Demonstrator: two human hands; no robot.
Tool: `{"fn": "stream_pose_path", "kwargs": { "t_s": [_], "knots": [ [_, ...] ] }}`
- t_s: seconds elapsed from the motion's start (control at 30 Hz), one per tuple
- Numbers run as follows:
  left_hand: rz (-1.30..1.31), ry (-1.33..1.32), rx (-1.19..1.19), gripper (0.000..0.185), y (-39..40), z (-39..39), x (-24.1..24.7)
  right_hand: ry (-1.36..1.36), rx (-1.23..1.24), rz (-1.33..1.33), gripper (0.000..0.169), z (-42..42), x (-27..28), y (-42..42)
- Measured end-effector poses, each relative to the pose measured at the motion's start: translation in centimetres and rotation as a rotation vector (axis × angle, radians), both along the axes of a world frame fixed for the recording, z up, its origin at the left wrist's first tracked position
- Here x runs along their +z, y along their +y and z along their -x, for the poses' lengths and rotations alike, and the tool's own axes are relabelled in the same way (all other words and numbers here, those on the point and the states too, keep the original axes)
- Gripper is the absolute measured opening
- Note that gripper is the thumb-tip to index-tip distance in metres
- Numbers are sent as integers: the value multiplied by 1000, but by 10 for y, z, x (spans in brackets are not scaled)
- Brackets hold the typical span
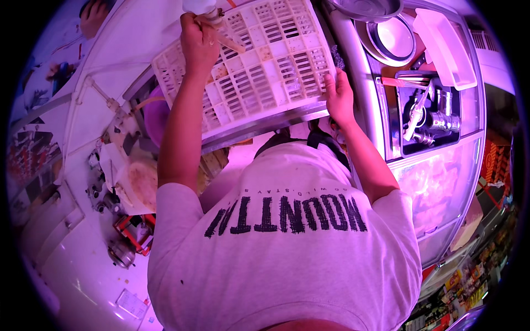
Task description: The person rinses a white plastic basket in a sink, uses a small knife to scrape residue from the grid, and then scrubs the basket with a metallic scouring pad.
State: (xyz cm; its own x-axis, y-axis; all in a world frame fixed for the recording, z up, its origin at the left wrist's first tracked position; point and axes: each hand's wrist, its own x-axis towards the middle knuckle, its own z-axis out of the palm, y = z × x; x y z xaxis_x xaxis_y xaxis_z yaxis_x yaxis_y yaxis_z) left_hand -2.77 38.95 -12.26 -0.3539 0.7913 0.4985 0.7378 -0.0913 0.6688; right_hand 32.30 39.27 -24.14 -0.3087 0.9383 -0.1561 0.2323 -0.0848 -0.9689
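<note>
A shallow white plastic crate (271, 62) with a slotted bottom, marked by brownish stains, lies tilted across a metal sink or counter edge (265, 126). My right hand (340, 95) grips its side rim, thumb on top. Over the opposite side of the crate is my left hand (201, 43), closed around a flat, pale tool, perhaps a scraper or brush, whose end (232, 44) rests on or just above the slots. Beside that hand, at the picture's top, a white rounded object (201, 6) shows only partly; I cannot tell what it is.
A black tray (430, 145) with metal grinder parts and a red-handled tool (391, 81) sits at right on a glass-topped case. Near it are metal bowls (393, 37) and a white plastic tub (449, 53). A purple basin (155, 113) is left of the crate. Another person's hand (93, 18) shows far upper left.
</note>
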Motion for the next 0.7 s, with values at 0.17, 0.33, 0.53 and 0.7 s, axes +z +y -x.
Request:
{"fn": "stream_pose_path", "kwargs": {
  "t_s": [0.17,0.33,0.53,0.7],
  "knots": [
    [-243,-679,-139,15,20,-7,-40,-84,8,-72,32,3,8,-2],
    [-119,-340,28,23,22,-21,-32,7,0,-56,32,1,-6,0],
    [23,-11,105,25,9,24,-12,-36,14,-86,31,-1,-2,1],
    [91,254,157,25,0,31,2,-26,24,-68,31,-2,-5,2]
  ]
}}
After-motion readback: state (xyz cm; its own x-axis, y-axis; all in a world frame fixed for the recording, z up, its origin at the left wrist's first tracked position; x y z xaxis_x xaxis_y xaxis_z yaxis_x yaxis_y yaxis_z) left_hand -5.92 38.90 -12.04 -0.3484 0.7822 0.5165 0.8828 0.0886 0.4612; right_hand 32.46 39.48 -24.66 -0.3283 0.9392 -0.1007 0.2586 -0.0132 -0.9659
